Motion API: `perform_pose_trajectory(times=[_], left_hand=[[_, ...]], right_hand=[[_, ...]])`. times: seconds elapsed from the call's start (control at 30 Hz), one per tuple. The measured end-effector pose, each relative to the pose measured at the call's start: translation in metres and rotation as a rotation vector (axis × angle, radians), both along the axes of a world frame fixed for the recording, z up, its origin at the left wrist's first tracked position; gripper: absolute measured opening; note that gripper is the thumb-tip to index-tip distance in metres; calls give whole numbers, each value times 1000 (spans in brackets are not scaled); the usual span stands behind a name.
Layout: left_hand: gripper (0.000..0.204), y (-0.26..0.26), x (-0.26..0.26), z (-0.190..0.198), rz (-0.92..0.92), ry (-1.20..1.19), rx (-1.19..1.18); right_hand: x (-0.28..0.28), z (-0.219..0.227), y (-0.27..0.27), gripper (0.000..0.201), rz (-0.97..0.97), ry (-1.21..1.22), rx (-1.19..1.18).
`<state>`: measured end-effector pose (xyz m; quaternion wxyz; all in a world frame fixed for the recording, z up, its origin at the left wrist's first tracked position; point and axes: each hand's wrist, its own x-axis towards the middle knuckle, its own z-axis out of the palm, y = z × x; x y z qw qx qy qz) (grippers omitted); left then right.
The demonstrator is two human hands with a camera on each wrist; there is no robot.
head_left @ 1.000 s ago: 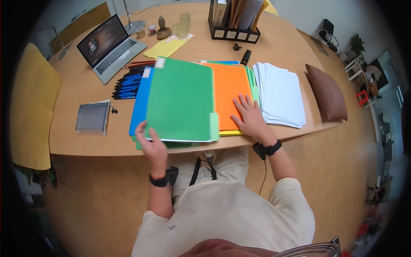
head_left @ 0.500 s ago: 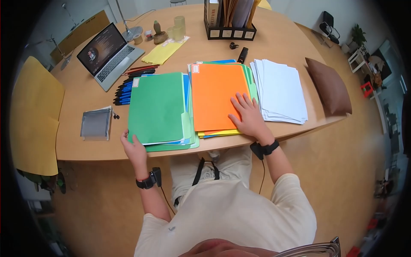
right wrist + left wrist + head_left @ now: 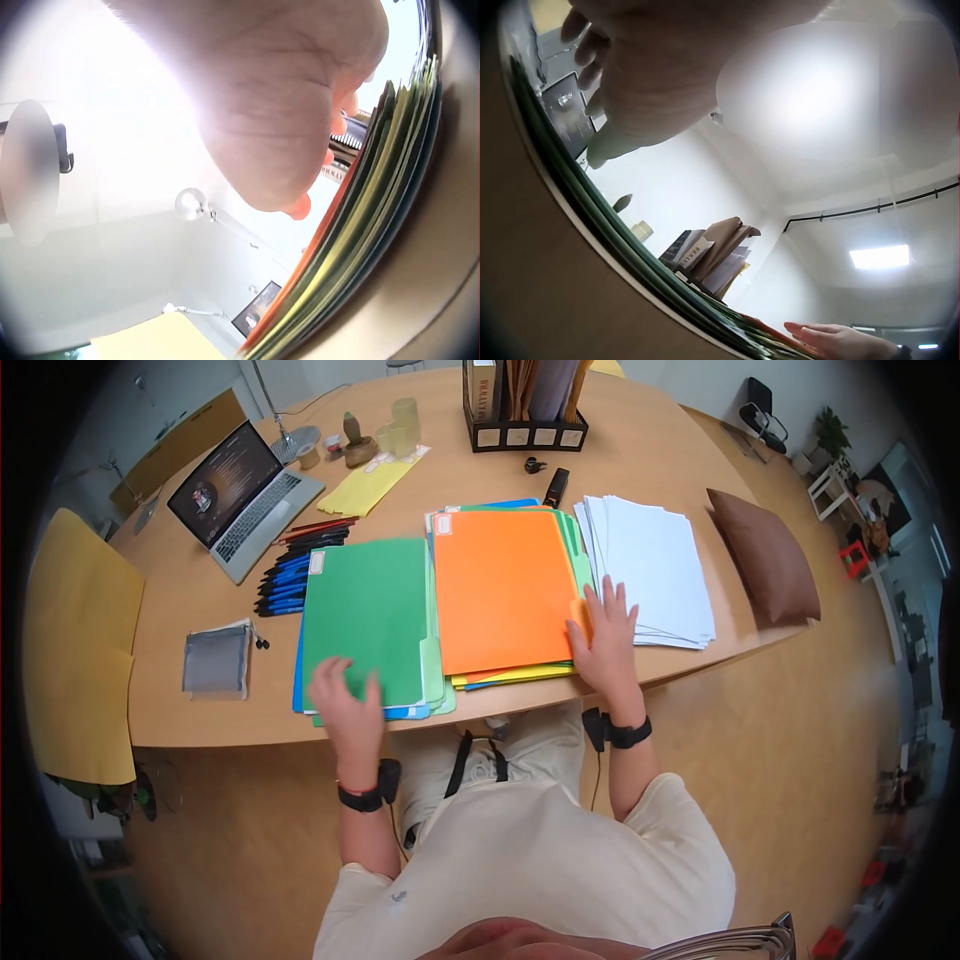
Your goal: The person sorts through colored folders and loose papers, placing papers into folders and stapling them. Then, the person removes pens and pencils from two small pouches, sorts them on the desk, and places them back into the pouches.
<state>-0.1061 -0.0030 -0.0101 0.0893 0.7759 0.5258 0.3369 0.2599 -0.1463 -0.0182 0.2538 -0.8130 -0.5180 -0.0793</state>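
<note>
The left hand is over the lower left part of a green folder that tops the left stack, fingers loosely bent and holding nothing; contact with the folder cannot be told. A blue folder edge shows beneath it. The right hand lies with spread fingers at the lower right edge of the orange folder, which tops the other stack, beside the white papers. In the right wrist view the layered folders stand beneath the right palm. The left palm shows in the left wrist view.
Blue and black pens and a laptop stand left of the folders. A grey mesh pouch is near the left edge. A black file organizer stands behind, a brown cushion at right.
The green folder came down leftward onto the left stack, off the orange one's side. The left hand moved from its lower left corner to over its lower part. The right hand shifted to the orange folder's right edge.
</note>
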Motion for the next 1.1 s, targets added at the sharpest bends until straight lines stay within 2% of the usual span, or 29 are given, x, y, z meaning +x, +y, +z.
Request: perform_pose_trajectory(times=[0.07,0.13,0.23,0.37,0.43,0.47,0.57,0.63,0.67,0.73,0.93,1.03,1.1], left_hand=[[46,-12,36,7,-178,-68,-54],[55,-21,67,7,-369,-39,-21],[57,-25,99,13,-559,10,-17],[44,-17,109,-1,-618,89,-31],[38,-13,108,-3,-651,92,-43],[35,-11,106,-3,-655,61,-57],[27,-7,103,-5,-628,-27,-50],[22,-6,103,-6,-568,-73,17],[20,-8,102,-5,-520,-106,-50],[17,-11,98,2,-422,-174,-183],[9,-14,83,-29,-231,-565,-39],[15,-20,81,-38,-215,-681,43],[18,-26,73,-33,-228,-579,-38]], right_hand=[[7,-16,-7,61,-107,-28,-29],[13,-31,-14,58,-140,56,-73],[15,-29,-19,58,-144,105,-110],[18,-36,-21,62,-139,130,34],[21,-34,-22,64,-207,161,137],[21,-33,-22,65,-238,179,188],[41,-39,-29,67,-411,9,164],[50,-39,-35,67,-481,-10,-34],[52,-38,-36,68,-514,-21,-134],[51,-36,-35,68,-531,-15,-136],[43,-25,-32,72,-577,-14,-103],[40,-16,-30,69,-580,-4,-86],[39,-16,-29,63,-575,-17,-56]])
